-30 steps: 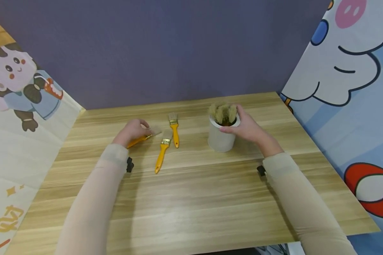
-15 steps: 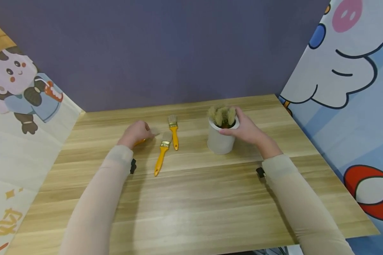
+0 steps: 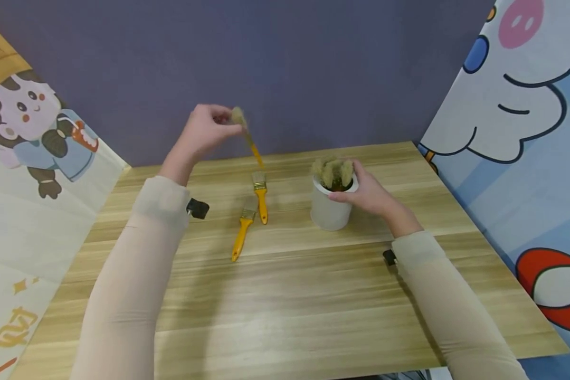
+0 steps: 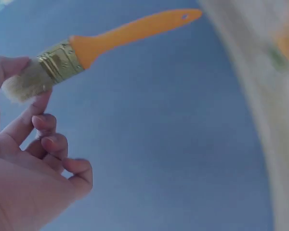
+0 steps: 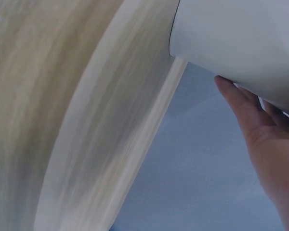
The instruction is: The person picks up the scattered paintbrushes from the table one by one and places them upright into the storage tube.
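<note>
Brush (image 4: 86,50) in left hand (image 4: 33,166): orange handle, gold-toned ferrule, pale tan bristles
Far brush (image 3: 261,197), near brush (image 3: 242,230): yellow-orange handles, gold-toned ferrules, greyish bristles
Pot (image 3: 330,211): plain off-white
Bristles in pot (image 3: 329,175): straw-coloured
Surface (image 3: 285,306): light tan wood grain, darker brown streaks
Back wall (image 3: 285,74): plain slate violet-blue
Left panel (image 3: 9,221): white, printed with a brown, blue and orange cartoon figure
Right panel (image 3: 518,198): blue bands, white shapes outlined black, pink and red patches
Sleeves (image 3: 128,279): pale beige

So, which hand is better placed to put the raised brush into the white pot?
Probably the left hand: it pinches the raised brush by its bristles, handle pointing down. The right hand grips the white pot.
</note>
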Demonstrator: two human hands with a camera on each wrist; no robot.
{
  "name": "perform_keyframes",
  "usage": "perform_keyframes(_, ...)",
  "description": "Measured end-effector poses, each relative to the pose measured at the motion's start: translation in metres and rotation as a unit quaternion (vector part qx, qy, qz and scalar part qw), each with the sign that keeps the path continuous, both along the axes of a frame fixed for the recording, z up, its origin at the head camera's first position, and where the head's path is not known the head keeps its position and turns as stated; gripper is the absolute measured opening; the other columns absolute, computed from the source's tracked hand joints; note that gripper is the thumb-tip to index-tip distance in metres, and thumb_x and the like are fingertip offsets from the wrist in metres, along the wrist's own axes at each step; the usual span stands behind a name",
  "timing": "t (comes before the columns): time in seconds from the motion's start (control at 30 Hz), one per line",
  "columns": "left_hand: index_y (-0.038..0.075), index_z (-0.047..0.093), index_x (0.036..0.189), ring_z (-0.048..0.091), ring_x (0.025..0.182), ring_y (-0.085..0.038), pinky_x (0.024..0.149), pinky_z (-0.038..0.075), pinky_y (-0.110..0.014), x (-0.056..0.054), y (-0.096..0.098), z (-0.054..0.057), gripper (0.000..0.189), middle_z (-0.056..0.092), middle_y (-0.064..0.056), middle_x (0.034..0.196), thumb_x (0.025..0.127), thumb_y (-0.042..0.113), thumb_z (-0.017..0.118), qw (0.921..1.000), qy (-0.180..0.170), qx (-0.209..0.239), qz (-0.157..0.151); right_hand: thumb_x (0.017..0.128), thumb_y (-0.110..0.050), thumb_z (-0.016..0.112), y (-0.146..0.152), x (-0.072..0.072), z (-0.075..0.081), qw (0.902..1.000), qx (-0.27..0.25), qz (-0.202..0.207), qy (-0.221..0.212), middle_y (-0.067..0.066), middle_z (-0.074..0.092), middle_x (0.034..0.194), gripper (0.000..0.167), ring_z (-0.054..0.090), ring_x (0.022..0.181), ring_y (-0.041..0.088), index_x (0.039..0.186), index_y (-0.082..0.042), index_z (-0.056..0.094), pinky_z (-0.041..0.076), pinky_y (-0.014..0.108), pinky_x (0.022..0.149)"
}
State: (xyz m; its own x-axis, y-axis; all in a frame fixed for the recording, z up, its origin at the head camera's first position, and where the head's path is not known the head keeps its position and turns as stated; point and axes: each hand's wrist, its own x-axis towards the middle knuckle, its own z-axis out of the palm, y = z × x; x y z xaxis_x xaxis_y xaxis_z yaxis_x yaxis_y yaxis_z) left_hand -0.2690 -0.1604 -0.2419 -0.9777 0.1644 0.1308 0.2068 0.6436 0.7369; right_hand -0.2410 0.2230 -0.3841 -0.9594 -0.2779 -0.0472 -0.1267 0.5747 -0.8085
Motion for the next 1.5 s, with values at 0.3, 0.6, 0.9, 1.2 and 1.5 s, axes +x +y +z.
perform_keyframes(0.3,0.012,0.079,0.121,0.054,0.087,-0.018,0.08,0.044,-0.031,0.019,0.086,0.053,0.033,0.066,0.002,0.096,0.094,0.03,0.082,0.9823,0.09,0.089,-0.138,0.087,-0.051,0.086,-0.001,-0.001,0.003,0.9998,-0.016,0.007,0.006,0.017,0.035,0.169,0.112,0.037,0.156,0.041,0.169,-0.018,0.017,0.036,0.065,0.123)
perform_keyframes(0.6,0.01,0.073,0.132,0.047,0.083,-0.018,0.074,0.039,-0.029,0.014,0.129,0.038,0.043,0.056,-0.001,0.095,0.095,0.032,0.08,0.9794,0.069,0.011,-0.189,0.088,-0.053,0.085,-0.004,-0.003,0.002,1.0,-0.005,0.008,0.003,0.015,0.031,0.171,0.109,0.033,0.158,0.039,0.168,-0.02,0.019,0.033,0.066,0.124)
perform_keyframes(0.9,0.01,0.069,0.14,0.053,0.085,-0.017,0.076,0.046,-0.028,0.003,0.139,0.0,0.05,0.063,-0.002,0.104,0.096,0.032,0.079,0.977,0.004,-0.005,-0.213,0.09,-0.048,0.085,-0.004,-0.003,0.002,0.9998,-0.015,0.01,0.009,0.016,0.034,0.169,0.107,0.037,0.156,0.039,0.168,-0.018,0.019,0.032,0.066,0.124)
perform_keyframes(1.2,0.007,0.072,0.129,0.051,0.077,-0.013,0.07,0.045,-0.026,-0.002,0.147,-0.031,0.038,0.065,-0.003,0.095,0.097,0.028,0.075,0.9696,-0.018,-0.019,-0.243,0.09,-0.044,0.085,-0.003,-0.003,-0.002,0.9993,-0.032,0.014,0.009,0.016,0.036,0.169,0.107,0.04,0.155,0.037,0.168,-0.018,0.017,0.032,0.063,0.126)
perform_keyframes(1.5,0.009,0.069,0.138,0.054,0.081,-0.014,0.072,0.048,-0.027,-0.005,0.154,-0.041,0.043,0.068,-0.005,0.113,0.099,0.028,0.072,0.9641,-0.047,-0.053,-0.256,0.091,-0.047,0.084,0.0,-0.003,-0.004,0.9995,-0.028,0.013,0.004,0.015,0.034,0.17,0.106,0.037,0.157,0.036,0.169,-0.021,0.015,0.032,0.063,0.126)
